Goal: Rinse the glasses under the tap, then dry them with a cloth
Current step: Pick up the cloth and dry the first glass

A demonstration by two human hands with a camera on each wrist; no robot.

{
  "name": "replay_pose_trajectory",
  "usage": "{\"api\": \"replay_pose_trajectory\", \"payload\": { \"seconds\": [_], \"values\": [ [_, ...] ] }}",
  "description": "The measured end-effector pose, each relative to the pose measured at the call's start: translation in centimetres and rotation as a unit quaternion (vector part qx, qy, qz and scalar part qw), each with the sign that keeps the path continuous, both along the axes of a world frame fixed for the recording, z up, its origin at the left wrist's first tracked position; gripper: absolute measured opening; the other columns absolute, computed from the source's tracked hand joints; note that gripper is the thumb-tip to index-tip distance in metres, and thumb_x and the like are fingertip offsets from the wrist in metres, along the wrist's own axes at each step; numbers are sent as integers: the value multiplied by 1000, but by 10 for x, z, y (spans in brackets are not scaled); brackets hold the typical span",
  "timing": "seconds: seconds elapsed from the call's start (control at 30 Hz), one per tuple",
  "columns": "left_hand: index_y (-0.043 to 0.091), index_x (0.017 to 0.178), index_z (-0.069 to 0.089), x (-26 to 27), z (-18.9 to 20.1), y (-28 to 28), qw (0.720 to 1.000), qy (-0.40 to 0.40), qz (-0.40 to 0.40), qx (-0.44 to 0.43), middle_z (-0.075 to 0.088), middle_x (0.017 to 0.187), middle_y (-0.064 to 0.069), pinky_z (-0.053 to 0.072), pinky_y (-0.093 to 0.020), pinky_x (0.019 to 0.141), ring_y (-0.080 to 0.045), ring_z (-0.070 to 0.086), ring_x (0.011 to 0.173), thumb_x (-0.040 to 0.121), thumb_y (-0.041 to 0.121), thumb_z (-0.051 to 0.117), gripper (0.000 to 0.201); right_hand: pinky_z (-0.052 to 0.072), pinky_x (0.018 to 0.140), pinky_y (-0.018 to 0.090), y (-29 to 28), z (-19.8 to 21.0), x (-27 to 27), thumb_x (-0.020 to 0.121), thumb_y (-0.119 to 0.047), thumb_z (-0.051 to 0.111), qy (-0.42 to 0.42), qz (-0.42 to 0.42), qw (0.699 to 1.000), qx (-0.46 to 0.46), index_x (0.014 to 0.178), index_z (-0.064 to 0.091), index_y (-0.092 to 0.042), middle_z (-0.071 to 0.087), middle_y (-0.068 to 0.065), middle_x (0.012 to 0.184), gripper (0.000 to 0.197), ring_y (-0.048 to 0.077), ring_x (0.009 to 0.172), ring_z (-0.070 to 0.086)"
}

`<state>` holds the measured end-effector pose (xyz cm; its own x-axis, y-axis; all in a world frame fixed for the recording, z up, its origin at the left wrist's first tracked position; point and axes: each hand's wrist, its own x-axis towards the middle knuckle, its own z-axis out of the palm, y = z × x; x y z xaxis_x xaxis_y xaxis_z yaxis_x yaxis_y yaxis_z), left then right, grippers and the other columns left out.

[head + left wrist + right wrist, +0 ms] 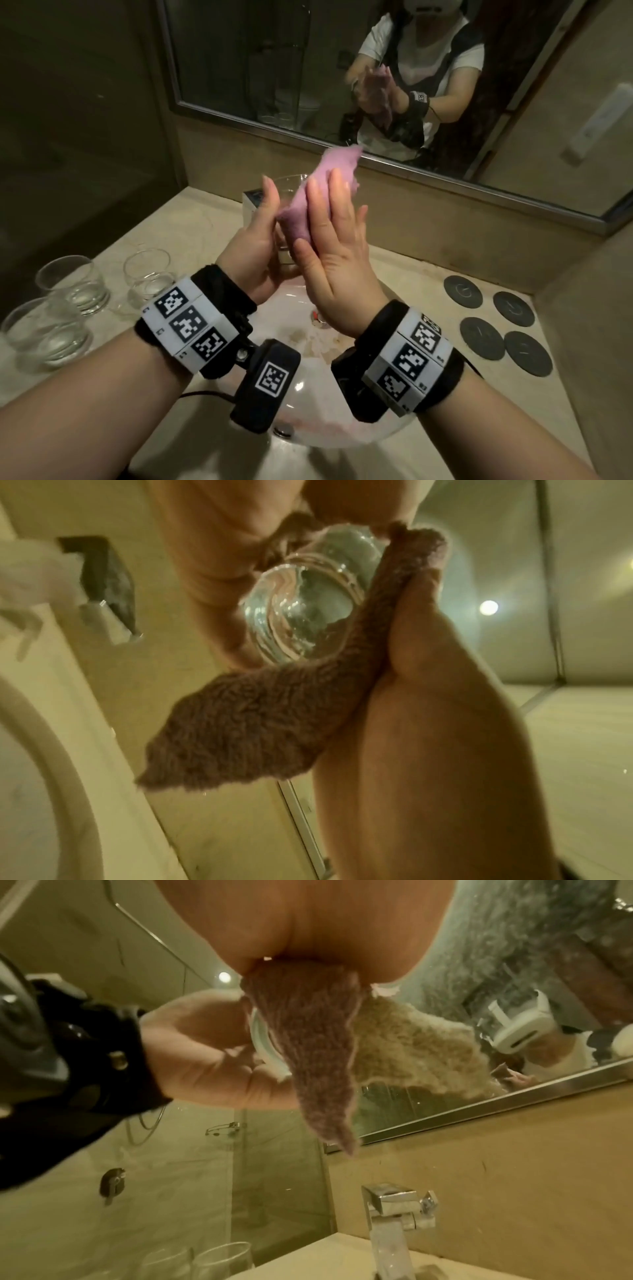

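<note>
Counter, left: three clear round tumblers stand upright on the beige stone counter (pixel 205 222), two in front (pixel 44 332) (pixel 73 284) and one behind (pixel 147 274), close together and well left of the white basin (pixel 291 428).
Left hand: the left hand (pixel 255 250) is curled round a clear drinking glass (pixel 304 620), holding it above the basin; only the rim shows in the head view.
Cloth: a pink fluffy cloth (pixel 325 185) lies between the glass and the other palm, one corner sticking up, another hanging below.
Right hand: the right hand (pixel 334 253) presses the cloth against the glass with straight fingers (pixel 337 192), nothing clasped.
Tap: a square chrome tap (pixel 394 1213) stands behind the basin, under the hands.
Counter, right: four dark round coasters (pixel 498 322) lie flat in a cluster.
Wall: a framed mirror (pixel 274 51) reflects the person.
</note>
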<state>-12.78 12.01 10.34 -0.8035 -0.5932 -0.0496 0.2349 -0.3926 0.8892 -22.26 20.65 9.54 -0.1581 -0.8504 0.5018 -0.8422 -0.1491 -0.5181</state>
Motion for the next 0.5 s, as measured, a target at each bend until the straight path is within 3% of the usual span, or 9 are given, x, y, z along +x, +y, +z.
{"api": "replay_pose_trajectory", "payload": {
  "seconds": [0.07,0.13,0.2,0.27,0.33,0.37,0.43,0.5],
  "values": [
    [25,139,44,1,5,-3,1000,-4,-2,-23,56,134,-8,37,-52,106,-26,54,123,70,83,36,91,-12,117,40,-3,0,1,95,-54,24,14,0,1000,-28,146,-7,-33,-14,-8,153,64,19,146,-13],
    [26,140,40,1,6,-3,999,1,-11,-47,54,136,-10,40,-54,101,-30,53,123,55,86,54,105,1,119,45,-3,-2,1,95,-55,24,17,3,997,-79,147,3,-29,-7,-4,154,62,22,147,-8],
    [21,138,42,0,4,1,997,4,-16,-70,55,132,-16,49,-51,90,-34,56,119,48,84,61,111,10,120,37,-5,3,0,96,-46,34,-40,-3,993,-111,149,11,-21,4,2,157,63,21,147,2],
    [11,137,42,-2,3,5,997,23,-17,-77,55,128,-24,53,-45,80,-37,58,113,48,75,69,112,21,117,35,-8,16,2,95,-42,32,-104,-15,989,-104,147,24,-11,22,12,155,61,22,144,20],
    [-1,131,39,-4,1,6,997,35,-21,-64,59,120,-23,55,-40,72,-36,61,104,48,66,77,114,43,101,38,-7,29,-2,99,-45,24,-194,1,977,-87,131,45,-6,54,12,131,55,20,123,50],
    [-4,123,41,-5,1,5,997,44,-31,-56,63,107,-17,56,-35,68,-30,64,94,48,61,80,107,53,84,30,-6,36,-5,101,-44,21,-265,-10,961,-72,114,54,-8,67,5,107,50,13,103,63],
    [2,115,48,-5,2,5,997,51,-45,-40,64,90,-5,56,-30,63,-17,67,78,45,56,84,96,51,53,15,-4,41,-17,101,-46,30,-449,-34,893,9,86,60,-14,70,-8,64,46,1,62,67],
    [10,113,57,-5,1,5,998,34,-56,-23,64,91,-6,57,-33,66,-18,68,79,41,57,86,91,51,50,17,-2,39,-26,95,-50,43,-529,-40,844,78,82,63,-14,70,-6,60,44,5,56,66]
  ]
}}
